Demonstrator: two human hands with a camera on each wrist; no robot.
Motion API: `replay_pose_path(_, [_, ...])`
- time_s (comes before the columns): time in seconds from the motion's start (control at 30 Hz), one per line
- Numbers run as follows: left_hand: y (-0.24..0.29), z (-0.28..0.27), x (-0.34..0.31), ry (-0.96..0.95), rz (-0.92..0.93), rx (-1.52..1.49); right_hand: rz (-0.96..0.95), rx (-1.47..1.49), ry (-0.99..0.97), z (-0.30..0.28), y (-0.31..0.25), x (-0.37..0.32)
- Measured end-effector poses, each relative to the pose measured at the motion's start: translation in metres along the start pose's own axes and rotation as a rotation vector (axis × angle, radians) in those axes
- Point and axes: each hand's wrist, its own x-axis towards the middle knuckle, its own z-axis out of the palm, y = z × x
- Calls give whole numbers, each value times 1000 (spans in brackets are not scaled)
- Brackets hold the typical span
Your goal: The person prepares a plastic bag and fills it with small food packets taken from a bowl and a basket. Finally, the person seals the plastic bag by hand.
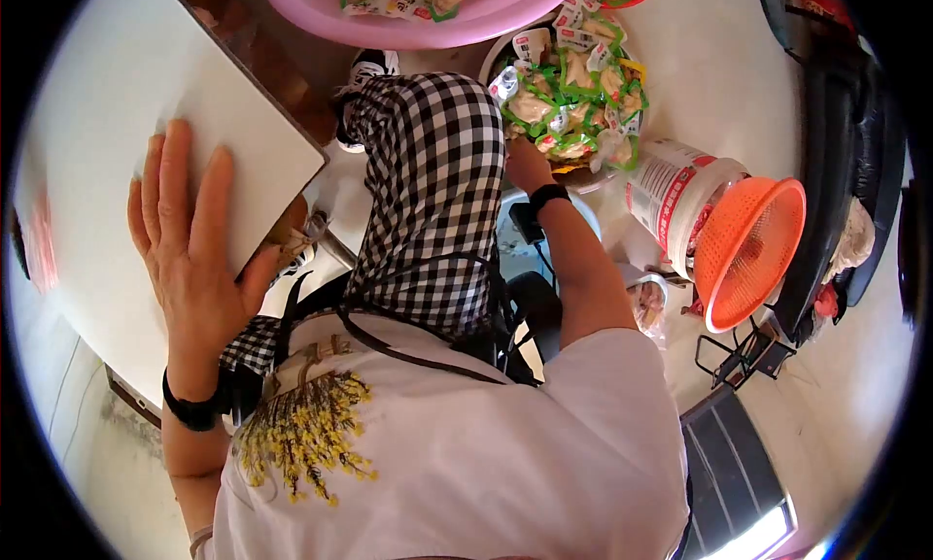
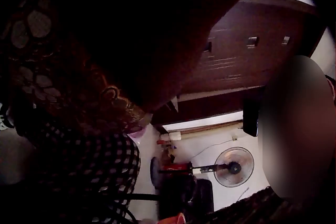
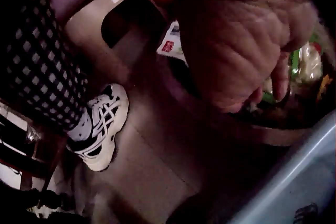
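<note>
and the left hand [image 1: 194, 235] lies flat on the white surface [image 1: 97, 103], fingers straight, gripping nothing; over on the other side the right hand [image 1: 528, 166] is down at the packets [image 1: 578, 84] heaped in the bowl [image 3: 283, 136], its fingertips mostly hidden, so whether they pinch one, we can't tell. here's the danger: that heap stands proud of the rim, and a tug on the wrong packet could send its neighbours sliding over the edge, onto the floor [image 3: 144, 174] or into the blue tub [image 3: 278, 187] just beside; slick wrappers and loose stacking would be to blame. watch the wrist camera [image 1: 526, 223] too, near the tub: a hasty draw back might bump it. and the orange basket [image 1: 729, 269], tilted at the mouth of the jar [image 1: 671, 191]? a swung elbow could knock it loose.
</note>
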Motion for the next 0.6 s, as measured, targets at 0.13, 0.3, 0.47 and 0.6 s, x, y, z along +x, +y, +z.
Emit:
replay_pose_path(0.13, [-3, 2, -1, -4, -4, 18, 118, 101, 112, 2, -14, 4])
replay_pose_path(0.3, [0, 1, -1, -3, 0, 10, 52, 163, 243, 6, 7, -1])
replay_pose_path(0.47, [0, -2, 1, -3, 5, -1, 30, 280, 375, -21, 19, -38])
replay_pose_path(0.6, [3, -2, 1, -3, -7, 12, 153, 493, 387, -59, 15, -68])
